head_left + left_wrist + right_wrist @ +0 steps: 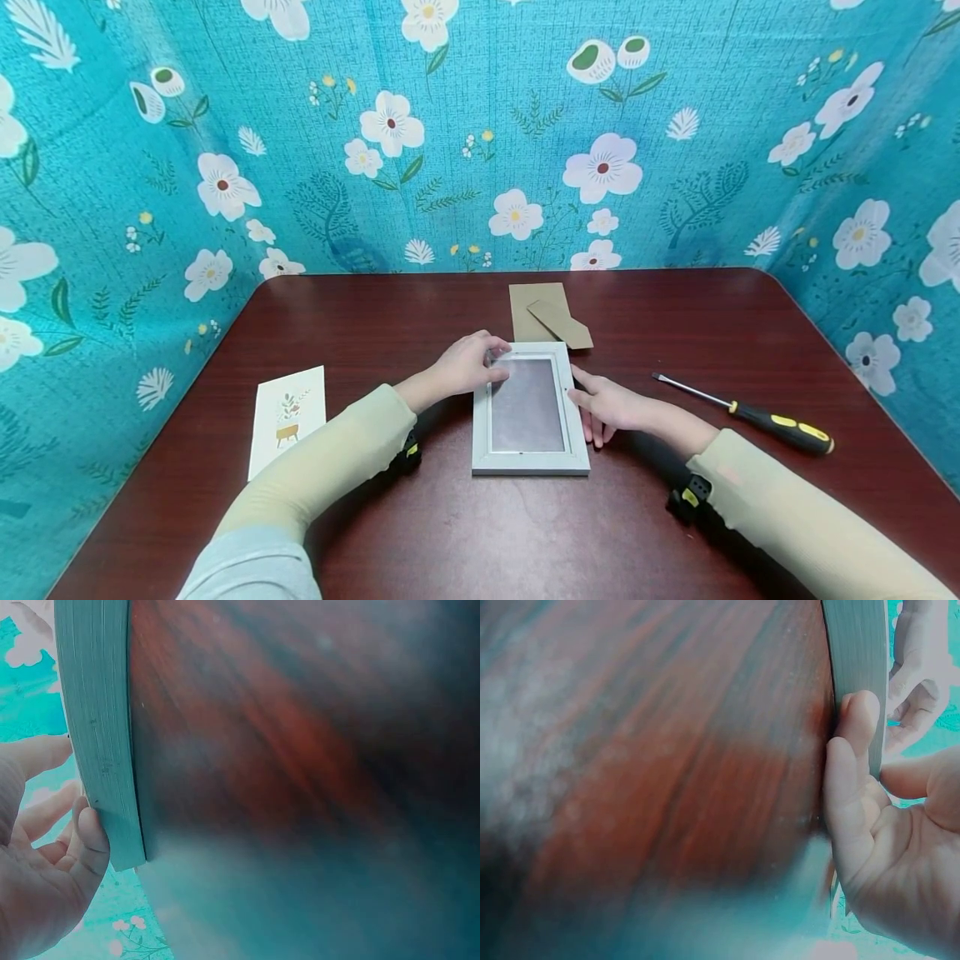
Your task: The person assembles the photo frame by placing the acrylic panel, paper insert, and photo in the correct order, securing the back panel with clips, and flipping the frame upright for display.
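A blue, flower-printed curtain (pixel 442 75) stands behind and beside a dark red-brown table (pixel 525 533), over which two pale yellow sleeves (pixel 337 450) reach in. A white rectangular frame (pixel 481 425) lies flat near the table's middle, its long axis running straight away from the person and one short side squarely facing them. Inside its border sits a greyish pane (pixel 527 408), stretched the same way. Off to the left, partly behind the left sleeve, a white card (pixel 264 417) with a printed potted plant lies upright to the person, slightly slanted. The left hand (pixel 467 365) is half open over the frame's far left corner, thumb and forefinger apart with nothing visible between them. The right hand (pixel 611 404) holds the right edge lightly, thumb over the border and fingers bent against the outer side. A brown board (pixel 525 321) lies just beyond the frame's far end. Well to the right, a black and yellow screwdriver (pixel 783 427) lies aslant, tip pointing left and away. A narrower brown strip (pixel 558 323) rests diagonally on the board, its wider end toward the near right.
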A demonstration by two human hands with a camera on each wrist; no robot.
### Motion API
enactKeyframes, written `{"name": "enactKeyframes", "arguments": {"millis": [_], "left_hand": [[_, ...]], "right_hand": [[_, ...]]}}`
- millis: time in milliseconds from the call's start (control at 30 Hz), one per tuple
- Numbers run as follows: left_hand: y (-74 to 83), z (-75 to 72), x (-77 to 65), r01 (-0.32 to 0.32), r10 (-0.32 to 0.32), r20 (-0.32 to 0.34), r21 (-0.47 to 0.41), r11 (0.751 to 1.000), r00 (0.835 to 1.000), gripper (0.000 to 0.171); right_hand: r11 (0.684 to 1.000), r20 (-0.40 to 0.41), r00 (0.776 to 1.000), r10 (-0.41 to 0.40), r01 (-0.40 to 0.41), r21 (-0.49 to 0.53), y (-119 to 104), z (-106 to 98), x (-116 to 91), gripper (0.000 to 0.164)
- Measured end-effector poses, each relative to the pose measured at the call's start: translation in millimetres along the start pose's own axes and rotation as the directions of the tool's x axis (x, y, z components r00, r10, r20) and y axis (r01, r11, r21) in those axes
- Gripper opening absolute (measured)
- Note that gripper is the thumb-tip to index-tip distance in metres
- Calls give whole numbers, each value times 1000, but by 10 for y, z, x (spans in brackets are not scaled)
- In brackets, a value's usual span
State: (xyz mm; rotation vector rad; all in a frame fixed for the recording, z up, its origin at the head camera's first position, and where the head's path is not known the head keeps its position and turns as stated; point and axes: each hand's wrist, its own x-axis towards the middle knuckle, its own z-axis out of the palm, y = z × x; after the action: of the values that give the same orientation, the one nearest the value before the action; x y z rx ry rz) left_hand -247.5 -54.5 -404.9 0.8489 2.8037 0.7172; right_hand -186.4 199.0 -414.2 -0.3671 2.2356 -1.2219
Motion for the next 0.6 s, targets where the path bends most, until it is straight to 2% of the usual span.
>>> {"name": "enactKeyframes", "arguments": {"millis": [267,467,600], "left_hand": [[8,15,-3,2,-1,-21,38,999,1000,36],[25,40,-16,15,-15,7,94,995,1000,33],[46,36,-22,15,-17,14,108,994,1000,40]], "right_hand": [[1000,-7,1000,1,-1,3,-10,7,-3,61],[1000,-5,1000,6,-6,6,-3,22,-1,60],[1000,-4,1000,-4,4,5,-9,20,-7,60]]}}
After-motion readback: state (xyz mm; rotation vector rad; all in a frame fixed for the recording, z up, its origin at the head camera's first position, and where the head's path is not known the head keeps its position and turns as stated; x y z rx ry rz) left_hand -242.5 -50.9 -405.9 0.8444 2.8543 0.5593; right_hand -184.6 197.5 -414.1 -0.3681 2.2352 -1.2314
